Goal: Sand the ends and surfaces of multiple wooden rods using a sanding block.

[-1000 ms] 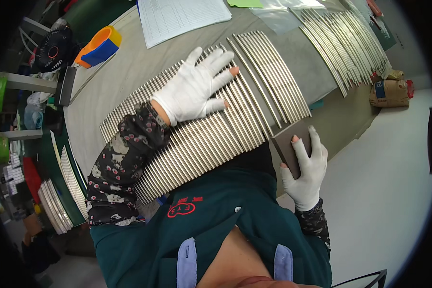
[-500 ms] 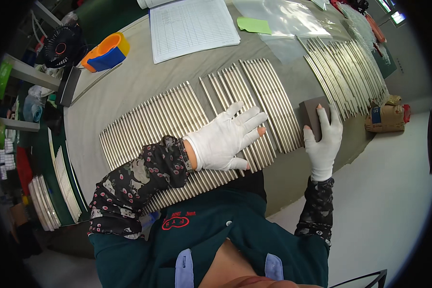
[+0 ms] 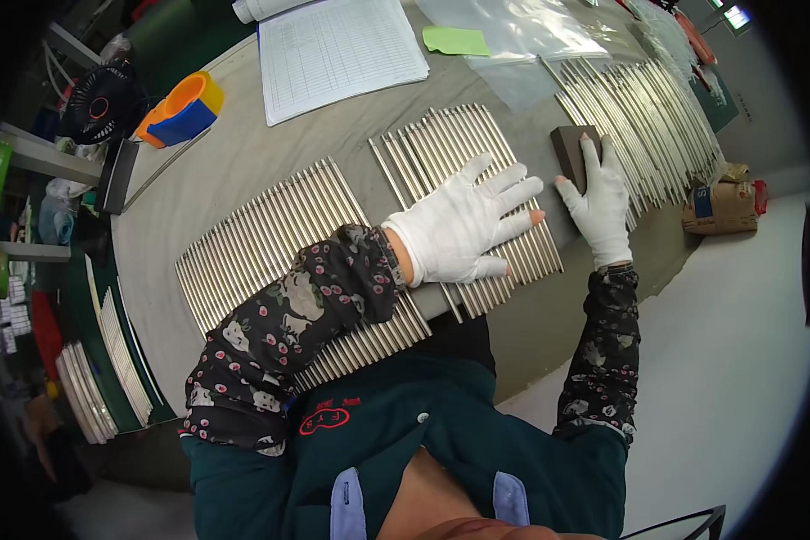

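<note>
My left hand [image 3: 459, 227], in a white glove with bare fingertips, lies flat with fingers spread on a middle row of thin silvery metal rods [image 3: 466, 133]. Part of that row is hidden beneath the palm. My right hand [image 3: 601, 209], gloved alike, grips a dark brown rectangular block [image 3: 568, 155], thumb at its left edge and fingers over its top. The block stands apart from the middle row and beside a looser pile of rods [image 3: 643, 126]. Under my left forearm runs another row of rods [image 3: 274, 234], with a gap between it and the middle row.
Beyond the rods, a printed form sheet [image 3: 342, 58], a green slip [image 3: 456, 41] and clear plastic bags [image 3: 522, 36] lie on the grey table [image 3: 216, 171]. An orange-and-blue tape dispenser [image 3: 184, 108] and a black fan [image 3: 102, 103] stand far left. A brown bag [image 3: 722, 209] sits right.
My left hand has slid right across the rods, and the gap inside the middle row has closed up. My right hand has moved the block farther away, toward the loose pile.
</note>
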